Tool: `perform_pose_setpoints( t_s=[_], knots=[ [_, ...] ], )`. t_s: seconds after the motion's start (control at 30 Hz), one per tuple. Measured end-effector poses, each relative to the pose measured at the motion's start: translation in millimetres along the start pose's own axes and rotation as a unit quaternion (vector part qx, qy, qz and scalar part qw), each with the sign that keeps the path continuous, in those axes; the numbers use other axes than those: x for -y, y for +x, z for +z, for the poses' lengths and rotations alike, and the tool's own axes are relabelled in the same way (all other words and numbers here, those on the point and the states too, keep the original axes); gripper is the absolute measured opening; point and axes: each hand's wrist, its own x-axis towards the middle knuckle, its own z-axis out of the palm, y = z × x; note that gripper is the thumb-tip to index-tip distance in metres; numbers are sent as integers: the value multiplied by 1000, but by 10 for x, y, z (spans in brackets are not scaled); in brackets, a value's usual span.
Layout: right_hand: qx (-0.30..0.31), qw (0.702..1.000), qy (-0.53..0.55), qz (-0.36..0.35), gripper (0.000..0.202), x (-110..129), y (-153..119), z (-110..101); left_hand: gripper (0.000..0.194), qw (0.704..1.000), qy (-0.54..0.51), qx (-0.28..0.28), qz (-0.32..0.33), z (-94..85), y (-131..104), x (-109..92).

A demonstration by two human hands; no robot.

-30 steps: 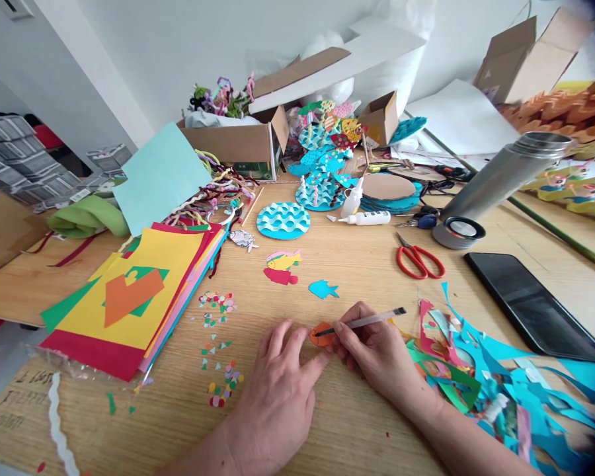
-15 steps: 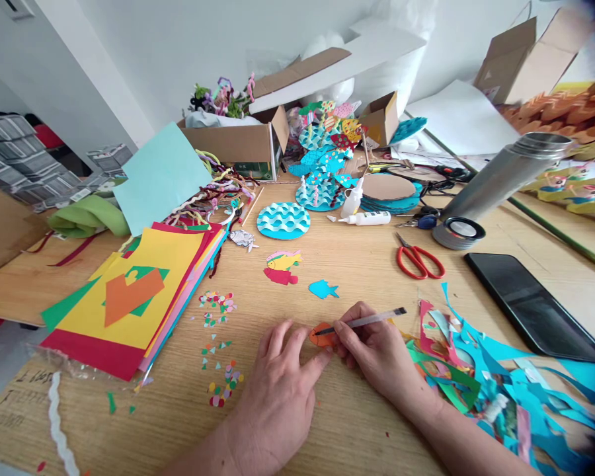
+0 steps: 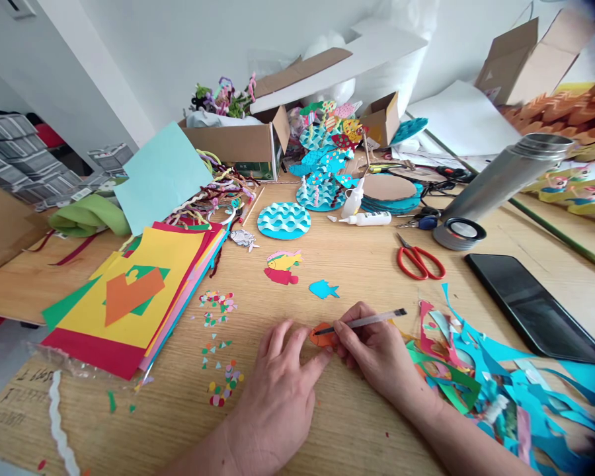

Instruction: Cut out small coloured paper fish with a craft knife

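Note:
An orange paper fish (image 3: pixel 320 335) with fine dark lines lies flat on the table between my hands. My right hand (image 3: pixel 369 344) is closed around a slim pen (image 3: pixel 371 319), its dark tip touching the fish near the head end. My left hand (image 3: pixel 285 377) rests on the table with fingers apart, index fingertip and thumb at the fish's edges. Just beyond lies a blue paper fish (image 3: pixel 323 289). Farther left, a red paper fish (image 3: pixel 281 276) and a yellow paper fish (image 3: pixel 280 262) overlap. Small coloured paper dots (image 3: pixel 225 383) are scattered left of my left hand.
Red-handled scissors (image 3: pixel 419 261), a black phone (image 3: pixel 530 304) and paper scraps (image 3: pixel 515 396) lie on the right. A stack of coloured paper (image 3: pixel 143 291) occupies the left. Beyond stand a wavy blue disc (image 3: pixel 283 221), glue bottles (image 3: pixel 371 218) and a steel flask (image 3: pixel 506 175).

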Motion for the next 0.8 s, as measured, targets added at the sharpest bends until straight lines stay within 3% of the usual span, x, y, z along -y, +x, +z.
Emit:
perform_pose_setpoints(
  t_s=[0.5, 0.8],
  knots=[
    [-19, 999, 29, 11, 29, 58, -27, 9, 66, 1000, -6, 3, -8, -23, -10, -20],
    [-146, 984, 15, -106, 24, 32, -95, -47, 62, 1000, -18, -18, -7, -45, -13, -22]
  ],
)
